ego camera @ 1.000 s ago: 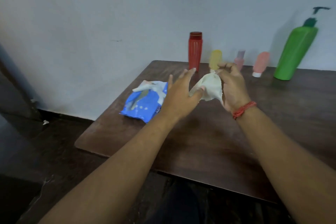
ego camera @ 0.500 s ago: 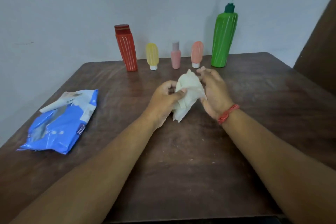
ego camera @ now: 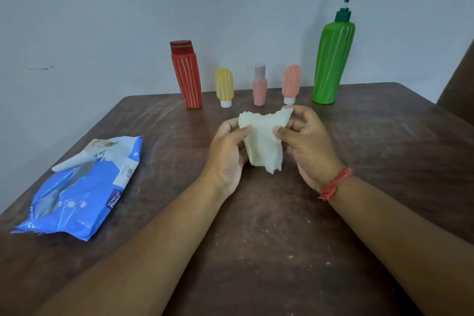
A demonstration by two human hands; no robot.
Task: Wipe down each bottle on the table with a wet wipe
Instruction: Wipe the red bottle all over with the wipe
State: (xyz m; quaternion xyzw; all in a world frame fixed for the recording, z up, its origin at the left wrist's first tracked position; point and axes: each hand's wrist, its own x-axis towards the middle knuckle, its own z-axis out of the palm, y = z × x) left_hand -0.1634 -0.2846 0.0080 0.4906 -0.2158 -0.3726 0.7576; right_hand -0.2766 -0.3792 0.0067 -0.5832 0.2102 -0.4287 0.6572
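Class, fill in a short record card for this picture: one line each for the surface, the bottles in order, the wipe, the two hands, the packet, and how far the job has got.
Surface: dark wooden table
Bottles, left to right: red bottle, yellow tube, pink bottle, peach tube, green pump bottle, all upright by the wall
Wipe: wet wipe, partly unfolded, off the table
Left hand: pinches the wipe's left edge
Right hand: pinches its right edge
Packet: blue wipes pack, flap open
Progress: no bottle touched yet

Left grip (ego camera: 228,151), right grip (ego camera: 307,143) pinching
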